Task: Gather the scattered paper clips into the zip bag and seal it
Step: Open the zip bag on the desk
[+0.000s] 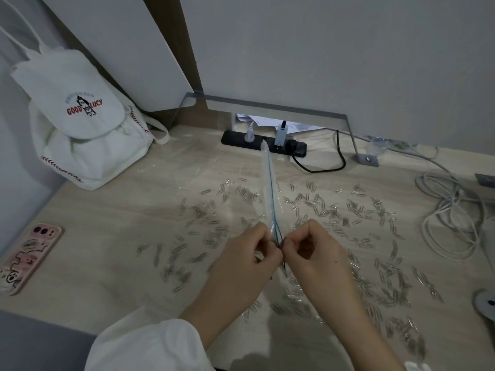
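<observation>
A clear zip bag [269, 183] with a blue-green zip line stretches edge-on from my hands toward the power strip. My left hand [249, 258] pinches the bag's near end from the left. My right hand [313, 253] pinches the same end from the right, and the two zip lips part slightly between my fingers. Several silver paper clips [334, 212] lie scattered over the wooden desk [120, 218] on both sides of the bag. No clips can be made out inside the bag.
A white cloth backpack [85, 135] stands at the back left. A phone in a pink case [26, 259] lies by the left edge. A black power strip [263, 143] sits at the back, and coiled white cables [450, 210] lie at the right.
</observation>
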Demonstrator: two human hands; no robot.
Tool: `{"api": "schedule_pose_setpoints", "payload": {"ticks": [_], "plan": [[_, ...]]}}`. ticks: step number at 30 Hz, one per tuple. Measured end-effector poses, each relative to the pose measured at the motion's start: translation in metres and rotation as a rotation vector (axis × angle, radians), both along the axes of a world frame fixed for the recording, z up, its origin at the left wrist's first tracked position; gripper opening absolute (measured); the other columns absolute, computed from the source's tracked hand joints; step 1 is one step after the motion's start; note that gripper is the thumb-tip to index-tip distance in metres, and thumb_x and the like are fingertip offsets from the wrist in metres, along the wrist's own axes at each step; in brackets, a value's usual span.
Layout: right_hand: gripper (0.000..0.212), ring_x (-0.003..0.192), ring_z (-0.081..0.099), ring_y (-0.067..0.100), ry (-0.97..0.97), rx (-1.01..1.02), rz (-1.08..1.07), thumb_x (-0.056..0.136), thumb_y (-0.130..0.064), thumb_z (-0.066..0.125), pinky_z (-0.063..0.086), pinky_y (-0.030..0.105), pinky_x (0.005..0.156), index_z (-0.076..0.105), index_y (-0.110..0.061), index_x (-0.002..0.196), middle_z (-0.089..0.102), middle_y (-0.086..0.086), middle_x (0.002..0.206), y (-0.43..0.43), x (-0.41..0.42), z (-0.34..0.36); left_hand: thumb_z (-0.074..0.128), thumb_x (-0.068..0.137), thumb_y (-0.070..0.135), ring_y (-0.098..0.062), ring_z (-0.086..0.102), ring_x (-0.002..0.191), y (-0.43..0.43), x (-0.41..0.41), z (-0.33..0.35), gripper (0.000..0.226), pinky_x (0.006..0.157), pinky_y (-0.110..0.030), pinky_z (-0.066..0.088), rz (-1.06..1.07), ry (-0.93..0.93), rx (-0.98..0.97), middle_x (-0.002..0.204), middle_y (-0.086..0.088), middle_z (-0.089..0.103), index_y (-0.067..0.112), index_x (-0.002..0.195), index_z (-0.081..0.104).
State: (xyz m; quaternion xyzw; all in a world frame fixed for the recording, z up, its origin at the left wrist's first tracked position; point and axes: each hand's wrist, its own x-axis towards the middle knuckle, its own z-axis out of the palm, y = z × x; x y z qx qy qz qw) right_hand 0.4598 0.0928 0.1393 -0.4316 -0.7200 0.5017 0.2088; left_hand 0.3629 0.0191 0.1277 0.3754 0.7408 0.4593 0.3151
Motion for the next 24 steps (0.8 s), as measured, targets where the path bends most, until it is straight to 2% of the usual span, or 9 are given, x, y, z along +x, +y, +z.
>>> {"api": "schedule_pose_setpoints", "payload": {"ticks": [4,8,10,13,18,19,21,23,24], "plan": [[0.008,0.061,0.057,0.015,0.021,-0.024,-0.012,0.078,-0.009,0.062,0.045,0.025,0.057,0.056,-0.011,0.072,0.063,0.005,0.065,0.002,-0.001,-0.002,0.050,0.083,0.009,-0.008,0.051,0.055,0.003,-0.001,-0.001,0.022,0.051,-0.014,0.044,0.018,-0.039,0.003,0.067,-0.013,0.054,0.012,0.064,0.040],[0.010,0.066,0.062,0.009,0.030,-0.099,0.102,0.081,-0.012,0.063,0.051,0.024,0.063,0.061,-0.021,0.085,0.064,-0.002,0.072,0.008,0.000,-0.001,0.052,0.084,0.007,-0.008,0.051,0.059,0.002,-0.004,-0.002,0.023,0.055,-0.027,0.052,-0.021,-0.042,0.018,0.064,-0.008,0.051,0.008,0.064,0.040],[0.009,0.067,0.063,0.011,-0.008,-0.067,0.130,0.082,-0.011,0.063,0.054,0.027,0.065,0.063,-0.020,0.080,0.065,-0.001,0.070,0.010,0.000,-0.002,0.052,0.084,0.008,-0.009,0.054,0.061,0.001,-0.005,-0.005,0.024,0.056,-0.025,0.053,-0.026,-0.040,0.015,0.063,-0.003,0.050,0.010,0.063,0.041],[0.014,0.063,0.060,0.012,-0.052,0.037,0.078,0.080,-0.010,0.062,0.048,0.024,0.059,0.059,-0.019,0.070,0.063,0.002,0.066,0.006,-0.003,-0.003,0.051,0.084,0.007,-0.021,0.062,0.066,0.002,-0.004,-0.007,0.022,0.056,-0.017,0.050,0.007,-0.074,0.031,0.068,-0.014,0.055,0.007,0.064,0.042],[0.013,0.056,0.047,0.010,-0.055,0.123,-0.056,0.076,-0.007,0.059,0.038,0.018,0.053,0.050,-0.014,0.070,0.056,0.002,0.058,-0.003,-0.010,-0.009,0.050,0.083,0.002,-0.018,0.064,0.066,-0.002,-0.005,-0.003,0.017,0.052,-0.010,0.046,0.082,-0.220,0.030,0.071,-0.018,0.058,0.003,0.066,0.044],[0.013,0.057,0.047,0.013,-0.055,0.140,-0.050,0.076,-0.006,0.058,0.038,0.019,0.053,0.049,-0.013,0.071,0.057,0.004,0.059,-0.004,-0.010,-0.010,0.051,0.082,0.004,-0.017,0.064,0.065,-0.003,-0.006,-0.004,0.018,0.054,-0.012,0.048,0.094,-0.230,0.026,0.071,-0.017,0.059,0.005,0.066,0.045],[0.013,0.062,0.049,0.016,-0.071,0.183,0.035,0.079,-0.007,0.057,0.039,0.023,0.055,0.047,-0.013,0.074,0.057,0.005,0.062,-0.007,-0.012,-0.011,0.056,0.083,0.016,-0.012,0.064,0.067,-0.006,-0.010,-0.007,0.016,0.062,-0.024,0.056,0.090,-0.210,0.010,0.072,-0.001,0.062,0.013,0.069,0.049],[0.012,0.062,0.050,0.018,-0.091,0.206,0.139,0.081,-0.010,0.058,0.038,0.027,0.054,0.048,-0.012,0.075,0.057,0.006,0.062,-0.010,-0.013,-0.013,0.058,0.080,0.032,-0.007,0.065,0.071,-0.006,-0.013,-0.009,0.009,0.069,-0.033,0.057,0.064,-0.131,-0.017,0.082,0.014,0.063,0.026,0.079,0.051],[0.012,0.061,0.050,0.018,-0.099,0.221,0.163,0.082,-0.011,0.058,0.038,0.027,0.053,0.048,-0.012,0.075,0.057,0.005,0.062,-0.011,-0.014,-0.015,0.057,0.080,0.033,-0.005,0.065,0.072,-0.006,-0.016,-0.009,0.008,0.070,-0.033,0.056,0.056,-0.075,-0.021,0.086,0.017,0.063,0.030,0.084,0.050]]}}
